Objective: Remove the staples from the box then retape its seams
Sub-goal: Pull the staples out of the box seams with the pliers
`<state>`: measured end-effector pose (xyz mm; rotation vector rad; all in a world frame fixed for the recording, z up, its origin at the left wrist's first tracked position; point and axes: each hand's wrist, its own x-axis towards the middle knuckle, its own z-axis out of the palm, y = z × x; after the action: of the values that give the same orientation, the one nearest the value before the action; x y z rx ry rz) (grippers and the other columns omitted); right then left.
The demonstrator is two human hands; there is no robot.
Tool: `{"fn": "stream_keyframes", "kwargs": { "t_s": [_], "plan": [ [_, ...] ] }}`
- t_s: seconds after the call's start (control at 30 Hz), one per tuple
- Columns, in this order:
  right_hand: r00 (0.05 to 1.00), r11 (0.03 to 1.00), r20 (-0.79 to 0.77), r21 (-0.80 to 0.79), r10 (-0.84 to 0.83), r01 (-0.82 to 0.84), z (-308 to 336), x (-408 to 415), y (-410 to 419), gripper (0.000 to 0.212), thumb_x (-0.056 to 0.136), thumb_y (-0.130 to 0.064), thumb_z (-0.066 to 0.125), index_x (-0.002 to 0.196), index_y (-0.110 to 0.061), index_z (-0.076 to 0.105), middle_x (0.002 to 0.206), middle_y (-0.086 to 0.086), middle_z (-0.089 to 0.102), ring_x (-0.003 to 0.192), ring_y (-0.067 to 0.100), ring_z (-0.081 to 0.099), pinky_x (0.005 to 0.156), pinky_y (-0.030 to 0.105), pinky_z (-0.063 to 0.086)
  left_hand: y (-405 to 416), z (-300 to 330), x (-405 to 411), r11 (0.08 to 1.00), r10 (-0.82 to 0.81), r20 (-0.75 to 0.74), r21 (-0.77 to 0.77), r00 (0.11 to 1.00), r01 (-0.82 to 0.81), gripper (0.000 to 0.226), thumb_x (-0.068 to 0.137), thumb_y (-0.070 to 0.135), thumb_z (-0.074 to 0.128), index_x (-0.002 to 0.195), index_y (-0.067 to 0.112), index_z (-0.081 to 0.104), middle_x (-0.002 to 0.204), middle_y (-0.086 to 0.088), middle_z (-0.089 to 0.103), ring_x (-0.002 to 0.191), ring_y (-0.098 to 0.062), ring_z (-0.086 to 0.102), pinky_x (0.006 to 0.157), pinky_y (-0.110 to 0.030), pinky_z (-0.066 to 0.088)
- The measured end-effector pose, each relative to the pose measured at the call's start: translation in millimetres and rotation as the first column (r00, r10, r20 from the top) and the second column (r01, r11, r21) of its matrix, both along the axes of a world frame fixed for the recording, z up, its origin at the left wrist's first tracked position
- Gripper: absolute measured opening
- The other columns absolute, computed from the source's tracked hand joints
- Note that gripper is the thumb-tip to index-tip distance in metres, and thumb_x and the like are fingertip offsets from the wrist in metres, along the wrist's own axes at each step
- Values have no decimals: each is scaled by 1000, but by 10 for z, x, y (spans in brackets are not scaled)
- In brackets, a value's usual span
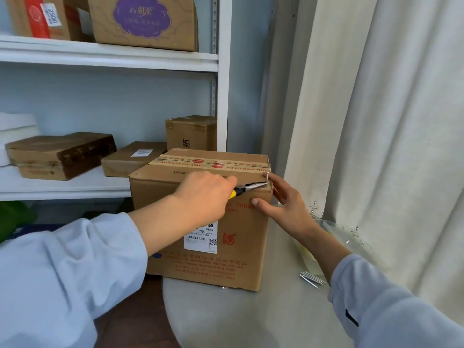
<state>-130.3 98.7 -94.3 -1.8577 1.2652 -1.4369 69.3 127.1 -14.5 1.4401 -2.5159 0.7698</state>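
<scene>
To your far left stands a white shelf unit [110,59]. Its upper shelf carries a carton with a purple label [143,21] and one with a red label [37,17] — the lower shelf carries a dark flat box [60,154], a flat labelled parcel [133,158] and a small upright carton [192,133]. A pale curtain [389,121] hangs on your right.

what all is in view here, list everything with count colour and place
box: 1, brown with red print and a white label, on the round table
staple: 1, silver, half out at the box's top right corner
pliers: 1, yellow and black grip, tips at that corner
pulled staples: small pile, silver, on the table right of the box
table: 1, grey, round
shelf unit: 1, white, behind
other boxes: about six, brown, on the shelves
curtain: 1, white, right
hands: left hand grips the pliers; right hand braces the box corner
</scene>
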Motion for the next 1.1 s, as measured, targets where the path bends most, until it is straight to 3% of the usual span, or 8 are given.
{"fn": "stream_keyframes", "kwargs": {
  "t_s": [0.13,0.23,0.37,0.53,0.7,0.93,1.1],
  "plan": [
    [1000,1000,-7,-8,2,-2,-15,-2,2,66,79,-26,77,137,-28,47,130,-15,57,119,-6,51,94,5,40,115,-140,-63,997,67,-101,53,993,-62,20,90,9,48,108,15,43,79,-2,54,69,-24,46,56,-31,34],
    [1000,1000,-7,-8,6,-6,0,5,1,66,79,-25,76,138,-27,46,131,-12,57,119,-4,52,93,5,40,190,-222,-112,992,112,-112,67,987,-105,24,89,8,48,110,15,41,90,-5,60,77,-26,56,57,-30,33],
    [1000,1000,-9,-3,11,-11,10,12,5,67,79,-26,77,138,-27,46,131,-15,56,117,-9,51,93,4,39,124,-159,-82,993,114,-46,18,992,-113,23,91,11,48,112,15,41,91,-4,60,79,-25,57,58,-30,33],
    [1000,1000,-10,2,0,0,-1,6,-6,71,78,-30,77,140,-26,44,134,-13,54,123,-2,49,96,6,38,41,-75,-83,994,88,49,-62,995,-85,33,89,12,53,119,13,39,111,-6,58,101,-25,57,66,-31,36],
    [1000,1000,-8,0,7,-7,-5,5,-15,73,77,-34,77,141,-27,43,136,-13,54,125,0,49,98,8,39,-11,-59,-24,997,19,67,-81,998,-14,29,90,8,46,118,14,39,108,-5,60,97,-24,59,62,-30,35],
    [1000,1000,-11,-20,0,0,-5,15,0,65,79,-26,76,137,-29,46,133,-11,56,121,1,52,95,7,40,65,-175,-51,996,52,-164,74,985,-41,15,91,13,47,103,17,39,81,-4,56,69,-24,46,58,-31,33],
    [998,1000,-53,7,-22,22,18,15,21,67,79,-30,76,138,-28,45,133,-10,56,120,4,53,101,18,43,95,-336,-93,983,57,-331,184,942,5,19,97,29,43,112,17,44,96,-4,63,82,-25,59,62,-32,39]
  ]
}}
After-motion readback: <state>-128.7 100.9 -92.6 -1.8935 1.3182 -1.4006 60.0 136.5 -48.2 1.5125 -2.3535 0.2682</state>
